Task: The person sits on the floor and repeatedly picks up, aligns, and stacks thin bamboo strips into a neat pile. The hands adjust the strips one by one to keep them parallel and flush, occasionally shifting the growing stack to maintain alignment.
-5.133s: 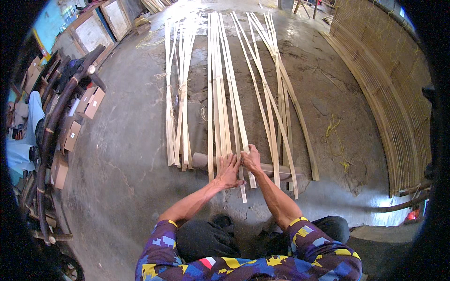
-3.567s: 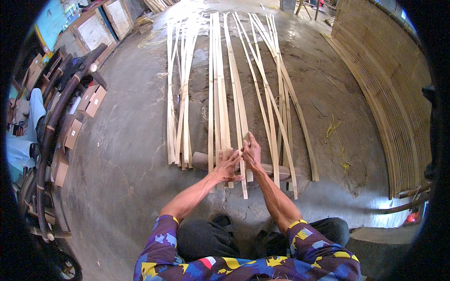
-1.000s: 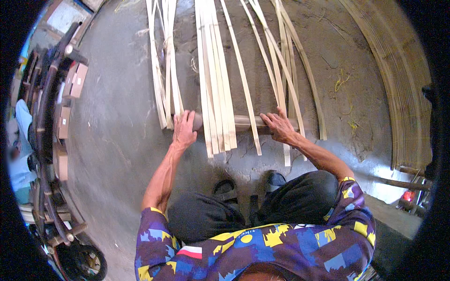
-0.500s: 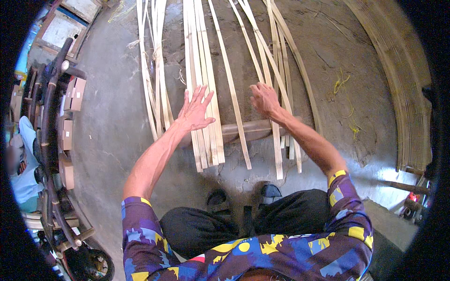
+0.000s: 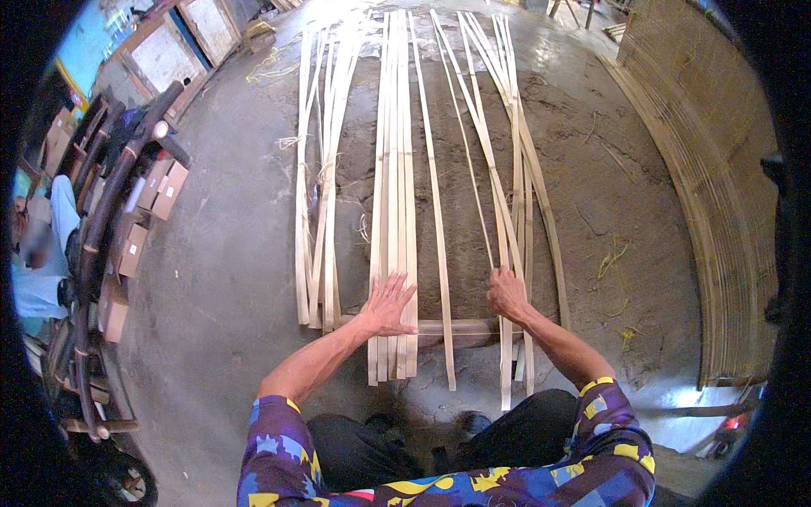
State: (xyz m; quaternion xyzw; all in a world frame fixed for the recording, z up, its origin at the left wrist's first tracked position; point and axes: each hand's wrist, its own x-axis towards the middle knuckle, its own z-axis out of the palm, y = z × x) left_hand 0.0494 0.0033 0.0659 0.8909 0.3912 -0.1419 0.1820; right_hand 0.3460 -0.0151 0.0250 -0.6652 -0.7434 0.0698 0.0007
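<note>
The left hand [image 5: 387, 306], fingers spread, had come to lie flat on the middle bundle of bamboo strips [image 5: 394, 211] on the floor [image 5: 220, 279]. The right hand [image 5: 507, 293] gripped a strip [image 5: 505, 338] of the right-hand group, both having parted since meeting at the centre.

— What changed with the hands?

— Five seconds earlier both met at the near end of the middle bamboo strips [image 5: 394, 220]. Then they parted. The left hand [image 5: 387, 306] ended up flat, fingers spread, on that middle bundle where it crosses the wooden crosspiece [image 5: 463, 328].

— And the other one?

— The right hand [image 5: 507, 293] went out to the right-hand strips [image 5: 507, 211] and closed on them.

— Anything else?

— The single strip [image 5: 438, 253] between the hands, angled before, lay straighter. The view pulled back again after leaning in.
</note>
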